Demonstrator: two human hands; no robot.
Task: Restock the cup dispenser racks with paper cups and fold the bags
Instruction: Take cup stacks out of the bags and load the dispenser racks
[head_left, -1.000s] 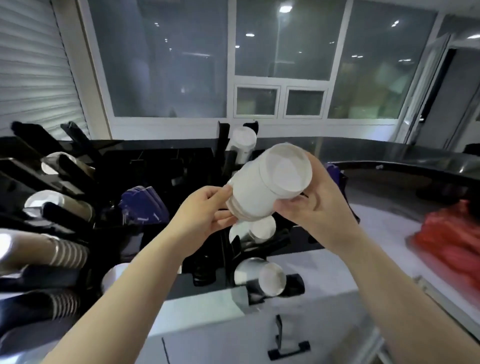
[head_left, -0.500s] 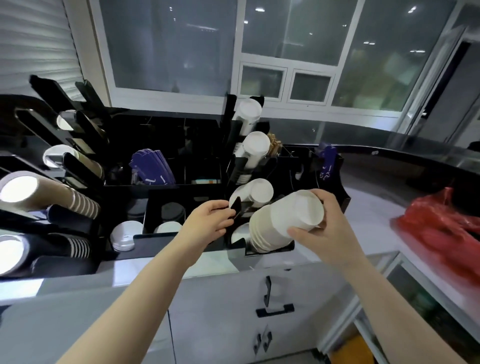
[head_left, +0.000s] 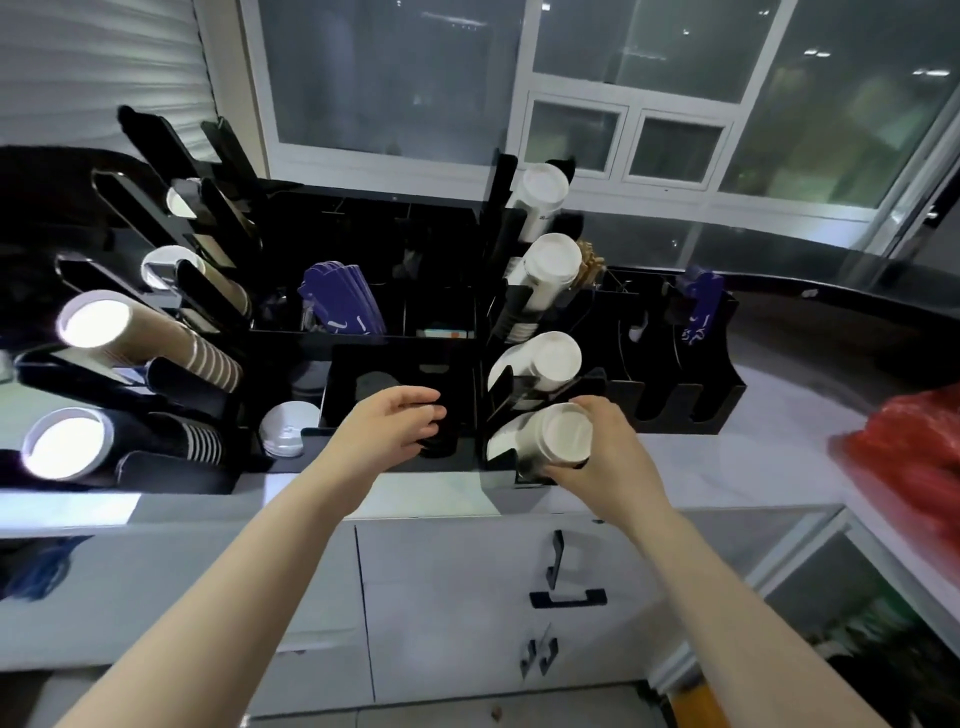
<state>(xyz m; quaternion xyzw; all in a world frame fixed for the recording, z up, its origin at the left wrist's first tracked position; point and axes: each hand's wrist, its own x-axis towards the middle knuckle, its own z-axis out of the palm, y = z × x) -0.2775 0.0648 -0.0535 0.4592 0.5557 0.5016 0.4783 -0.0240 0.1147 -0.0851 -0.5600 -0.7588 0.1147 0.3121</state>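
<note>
**Cup stack going into the lowest slot of the centre rack**

Your right hand (head_left: 605, 457) grasps a stack of white paper cups (head_left: 550, 439), fingers wrapped round its near end. The stack lies tilted in the bottom slot of the black dispenser rack (head_left: 506, 322), open mouth facing you.

Your left hand (head_left: 397, 428) is released: fingers loosely curved, holding nothing, hovering just left of the stack in front of a black lid holder (head_left: 343, 384). Whether the fingertips touch the holder, cannot tell.

Above your right hand, the same rack carries three more white cup stacks, one per slot: third slot stack (head_left: 540, 364), second slot stack (head_left: 550, 270), top slot stack (head_left: 543, 195).

Far left of your left hand, a second rack (head_left: 156, 218) holds a ribbed brown cup stack (head_left: 150, 340) and a dark ribbed cup stack (head_left: 104, 441) below it.

Just left of your left hand, white lids (head_left: 285, 428) sit on the bench (head_left: 727, 467). Beyond that hand, blue sleeves (head_left: 340, 301) stand in a compartment.

Well right of your right hand, a red bag (head_left: 909, 457) lies on the bench, blurred.
</note>
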